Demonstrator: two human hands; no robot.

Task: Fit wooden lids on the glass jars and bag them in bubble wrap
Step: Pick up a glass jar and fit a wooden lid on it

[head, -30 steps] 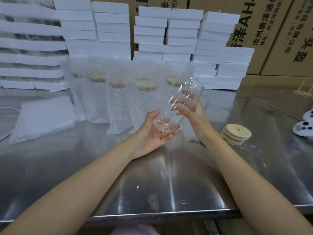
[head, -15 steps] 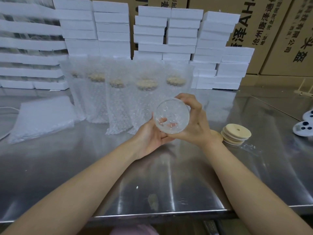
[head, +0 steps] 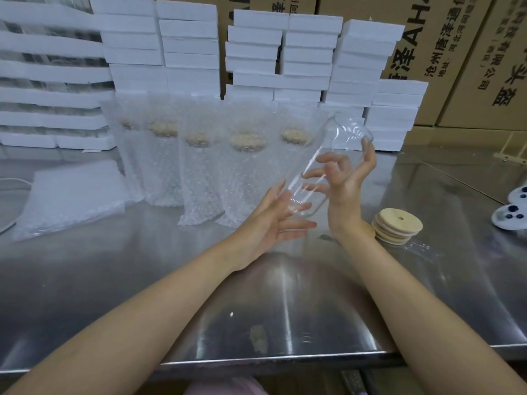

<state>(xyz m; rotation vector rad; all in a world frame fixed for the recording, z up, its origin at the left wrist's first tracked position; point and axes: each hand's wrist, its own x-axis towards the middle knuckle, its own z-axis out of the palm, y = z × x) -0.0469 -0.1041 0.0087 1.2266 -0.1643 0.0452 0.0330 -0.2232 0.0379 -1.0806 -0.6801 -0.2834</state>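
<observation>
Mid-frame, a glass jar (head: 340, 136) tilts toward the upper right, its base against the straight fingers of the left hand (head: 271, 223), the right hand (head: 346, 189) curled round its side.

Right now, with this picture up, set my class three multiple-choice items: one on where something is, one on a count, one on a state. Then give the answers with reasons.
1. Where are the spare lids?
A. on the table by the right hand
B. on a shelf
C. on the floor

2. How many bagged jars stand in the row behind?
A. two
B. five
C. nine

3. The held jar is:
A. lidded
B. bagged
C. bare and tilted

Answers:
1 A, the stack sits beside the right wrist.
2 B, five stand side by side.
3 C, its open mouth points up and to the right.
</observation>
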